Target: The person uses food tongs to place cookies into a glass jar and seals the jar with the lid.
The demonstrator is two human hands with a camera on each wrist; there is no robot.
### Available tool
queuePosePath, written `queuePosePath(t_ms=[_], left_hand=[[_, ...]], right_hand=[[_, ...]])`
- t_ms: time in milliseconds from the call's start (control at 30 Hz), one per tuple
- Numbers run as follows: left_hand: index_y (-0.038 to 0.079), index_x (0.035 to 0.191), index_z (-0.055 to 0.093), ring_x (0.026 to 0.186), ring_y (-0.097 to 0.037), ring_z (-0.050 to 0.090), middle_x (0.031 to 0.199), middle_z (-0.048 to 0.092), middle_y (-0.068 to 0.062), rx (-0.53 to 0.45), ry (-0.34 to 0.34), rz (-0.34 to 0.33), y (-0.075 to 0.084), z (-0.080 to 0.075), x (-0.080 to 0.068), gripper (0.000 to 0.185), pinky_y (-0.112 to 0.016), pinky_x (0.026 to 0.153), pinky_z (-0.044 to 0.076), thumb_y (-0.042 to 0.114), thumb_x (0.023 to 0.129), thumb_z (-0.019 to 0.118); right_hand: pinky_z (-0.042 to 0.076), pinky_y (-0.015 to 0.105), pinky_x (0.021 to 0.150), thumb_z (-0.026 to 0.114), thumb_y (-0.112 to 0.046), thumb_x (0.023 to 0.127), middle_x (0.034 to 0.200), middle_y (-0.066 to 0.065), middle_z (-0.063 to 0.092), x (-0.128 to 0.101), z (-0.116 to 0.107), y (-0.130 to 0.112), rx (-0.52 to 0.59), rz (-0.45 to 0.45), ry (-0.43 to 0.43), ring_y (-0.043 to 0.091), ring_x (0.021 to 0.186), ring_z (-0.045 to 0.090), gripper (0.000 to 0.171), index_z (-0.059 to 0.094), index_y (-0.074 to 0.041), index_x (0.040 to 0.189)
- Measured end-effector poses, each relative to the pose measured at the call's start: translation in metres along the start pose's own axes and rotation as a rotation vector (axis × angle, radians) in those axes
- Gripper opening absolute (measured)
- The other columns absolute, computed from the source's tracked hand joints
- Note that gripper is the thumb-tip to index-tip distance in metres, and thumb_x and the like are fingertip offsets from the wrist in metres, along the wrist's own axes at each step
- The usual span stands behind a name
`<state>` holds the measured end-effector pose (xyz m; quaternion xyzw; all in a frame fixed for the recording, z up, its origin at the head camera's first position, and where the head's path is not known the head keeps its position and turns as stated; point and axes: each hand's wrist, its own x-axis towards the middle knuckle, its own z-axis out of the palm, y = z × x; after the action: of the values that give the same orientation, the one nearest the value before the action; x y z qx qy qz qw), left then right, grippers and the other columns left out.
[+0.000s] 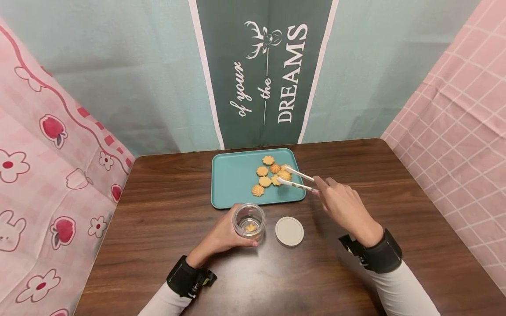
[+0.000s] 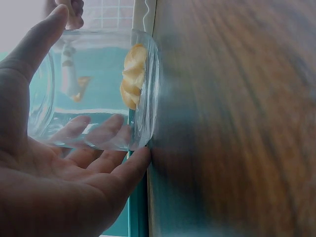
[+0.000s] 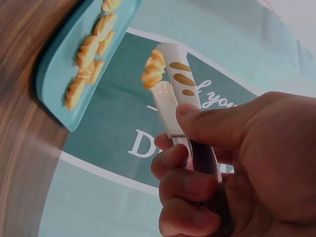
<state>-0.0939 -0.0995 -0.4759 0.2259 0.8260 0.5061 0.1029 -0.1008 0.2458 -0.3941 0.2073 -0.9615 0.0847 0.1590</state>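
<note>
Your forearms are cut off at the bottom edge of the head view, both with black wrist straps; nearest to you, your left hand (image 1: 221, 237) cups the glass jar (image 1: 249, 220) from its left side, fingers curled round the wall, thumb up along it in the left wrist view. The palm hides the jar's near-left side from the head camera. The jar stands upright on the wooden table (image 1: 158, 197), mouth up, uncovered, with one cookie in jar (image 2: 133, 76) lying flat on the bottom; the glass distorts what's behind it. The white lid (image 1: 289, 231) lies flat on the table just right of the jar, not touching it. Your right hand (image 1: 344, 206) reaches forward-left, knuckles up, thumb and fingers clenched on the back end of the white tongs (image 1: 296, 179). Their handle end is buried in the fist, so you can't see how far it runs. Tongs' long axis runs from your hand up-left, tips pointing at the cookie cluster. The right wrist view shows the tips pinching a held cookie (image 3: 153, 71); whether it's lifted clear of the tray, I cannot tell from the head view. Beyond that, the teal tray (image 1: 233, 184) sits flat near the table's far edge, loose cookies (image 1: 265, 175) grouped on its right half.
</note>
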Motion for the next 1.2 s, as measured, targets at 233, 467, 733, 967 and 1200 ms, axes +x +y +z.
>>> queuePosePath(t_ms=[233,467,733,967,1200], left_hand=[[0.012,0.146,0.052,0.126,-0.026,0.063,0.136,0.066,-0.010,-0.017,0.002,-0.002,0.000,0.001,0.000,0.100,-0.052,0.110,0.048,0.031,0.063,0.105],[0.009,0.145,0.052,0.126,-0.026,0.063,0.136,0.066,-0.010,-0.011,0.006,-0.006,0.001,0.001,0.001,0.100,-0.052,0.110,0.048,0.030,0.062,0.105],[0.010,0.145,0.053,0.126,-0.027,0.063,0.136,0.066,-0.011,-0.020,0.009,-0.014,0.002,0.001,0.003,0.100,-0.052,0.111,0.047,0.029,0.062,0.105],[0.010,0.146,0.052,0.126,-0.027,0.062,0.137,0.066,-0.012,-0.025,0.011,0.001,0.001,0.001,0.003,0.101,-0.052,0.112,0.047,0.027,0.062,0.105],[0.008,0.145,0.052,0.126,-0.027,0.063,0.136,0.067,-0.011,-0.012,0.008,0.004,-0.001,0.001,0.002,0.101,-0.051,0.111,0.048,0.026,0.062,0.105]], right_hand=[[0.034,0.035,0.042,0.075,-0.012,0.099,0.074,0.008,0.049,-0.001,-0.005,-0.007,-0.001,-0.038,0.035,0.020,0.048,0.041,0.032,0.060,-0.003,0.126],[0.029,0.030,0.044,0.080,-0.009,0.094,0.073,0.005,0.046,-0.001,-0.010,-0.012,0.017,-0.092,0.083,0.015,0.050,0.035,0.038,0.061,-0.003,0.127],[0.031,0.028,0.044,0.079,-0.010,0.094,0.074,0.004,0.047,-0.001,-0.017,-0.017,0.034,-0.136,0.104,0.013,0.051,0.036,0.038,0.062,-0.002,0.127],[0.030,0.026,0.044,0.062,-0.025,0.109,0.074,0.002,0.045,-0.004,-0.020,-0.025,0.052,-0.194,0.124,0.012,0.052,0.035,0.029,0.062,-0.001,0.126],[0.031,0.026,0.045,0.081,-0.007,0.090,0.075,0.002,0.045,-0.008,-0.021,-0.033,0.061,-0.224,0.138,0.012,0.053,0.035,0.041,0.062,0.000,0.125]])
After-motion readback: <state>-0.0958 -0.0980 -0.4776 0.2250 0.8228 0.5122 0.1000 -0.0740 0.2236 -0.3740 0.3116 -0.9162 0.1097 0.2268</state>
